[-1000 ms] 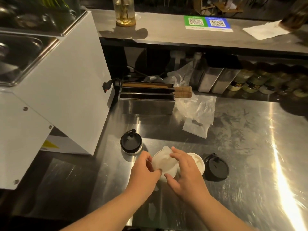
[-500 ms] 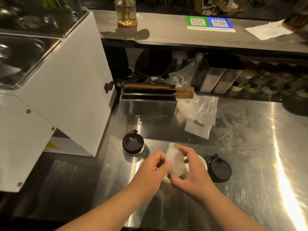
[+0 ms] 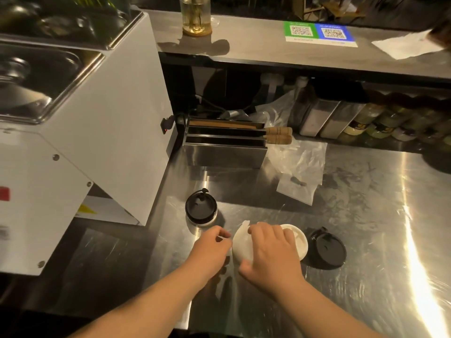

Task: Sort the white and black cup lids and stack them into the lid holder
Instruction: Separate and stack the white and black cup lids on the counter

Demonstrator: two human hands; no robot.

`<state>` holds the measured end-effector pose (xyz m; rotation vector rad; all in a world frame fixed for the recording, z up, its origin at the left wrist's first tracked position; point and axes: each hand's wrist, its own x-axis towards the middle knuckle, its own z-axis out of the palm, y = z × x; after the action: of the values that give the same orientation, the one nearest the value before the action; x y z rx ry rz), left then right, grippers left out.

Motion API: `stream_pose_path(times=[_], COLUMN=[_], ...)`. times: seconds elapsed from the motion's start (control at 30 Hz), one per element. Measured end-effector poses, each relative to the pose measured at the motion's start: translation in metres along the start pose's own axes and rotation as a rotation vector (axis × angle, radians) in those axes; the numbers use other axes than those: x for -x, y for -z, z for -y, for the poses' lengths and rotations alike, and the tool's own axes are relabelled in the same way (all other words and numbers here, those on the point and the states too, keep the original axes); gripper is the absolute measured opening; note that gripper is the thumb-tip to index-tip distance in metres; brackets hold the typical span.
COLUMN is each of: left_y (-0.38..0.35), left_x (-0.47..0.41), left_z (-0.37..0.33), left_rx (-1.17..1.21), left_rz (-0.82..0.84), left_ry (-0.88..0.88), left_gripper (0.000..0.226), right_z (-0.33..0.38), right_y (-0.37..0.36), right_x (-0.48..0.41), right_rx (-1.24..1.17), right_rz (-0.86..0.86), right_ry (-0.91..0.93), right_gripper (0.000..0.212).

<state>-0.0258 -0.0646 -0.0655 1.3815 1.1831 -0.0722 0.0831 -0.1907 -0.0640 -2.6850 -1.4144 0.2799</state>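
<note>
Two bare forearms enter from the bottom edge of the head view, each ending in a bare hand. The left hand [image 3: 211,245] and the right hand [image 3: 271,252] wear no gloves, and no ring, watch or bracelet shows on the fingers or wrists that are visible. No sleeve cuff appears anywhere along either forearm up to the frame's lower edge; whatever is worn above that lies out of view. The fingernails that show on the right hand look short and unpainted, though the dim warm light and some blur make finer detail hard to tell.
</note>
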Motion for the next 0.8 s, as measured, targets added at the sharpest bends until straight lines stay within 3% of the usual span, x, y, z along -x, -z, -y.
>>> stream_pose_path(times=[0.13, 0.23, 0.33, 0.4, 0.47, 0.57, 0.63, 0.8], left_y=[-0.006, -0.005, 0.002, 0.013, 0.024, 0.036, 0.038, 0.036], left_x=[-0.003, -0.006, -0.014, -0.023, -0.038, -0.06, -0.07, -0.082], left_z=[0.004, 0.005, -0.003, -0.01, -0.017, -0.026, -0.026, -0.026], left_rx=[-0.148, -0.188, -0.317, -0.49, -0.661, -0.793, -0.851, -0.991], left_rz=[0.041, 0.017, -0.201, -0.389, -0.468, -0.362, -0.302, -0.301], left_ry=[-0.051, -0.073, -0.186, -0.287, -0.282, -0.123, -0.083, -0.156], left_gripper=[0.016, 0.018, 0.026, 0.047, 0.076, 0.114, 0.124, 0.109], right_z=[0.001, -0.002, -0.005, -0.005, -0.005, -0.005, -0.004, 0.0], right_y=[-0.005, -0.003, -0.001, -0.001, -0.003, -0.004, -0.003, 0.006], right_x=[-0.007, -0.009, -0.01, -0.009, -0.007, -0.008, -0.007, -0.004], right_rx=[0.071, 0.121, 0.141, 0.146, 0.146, 0.142, 0.124, -0.033], right_rz=[0.188, 0.215, 0.22, 0.224, 0.23, 0.239, 0.231, 0.123], right_ry=[0.049, 0.068, 0.085, 0.083, 0.073, 0.067, 0.059, 0.037], right_gripper=[0.062, 0.068, 0.07, 0.072, 0.076, 0.08, 0.082, 0.066])
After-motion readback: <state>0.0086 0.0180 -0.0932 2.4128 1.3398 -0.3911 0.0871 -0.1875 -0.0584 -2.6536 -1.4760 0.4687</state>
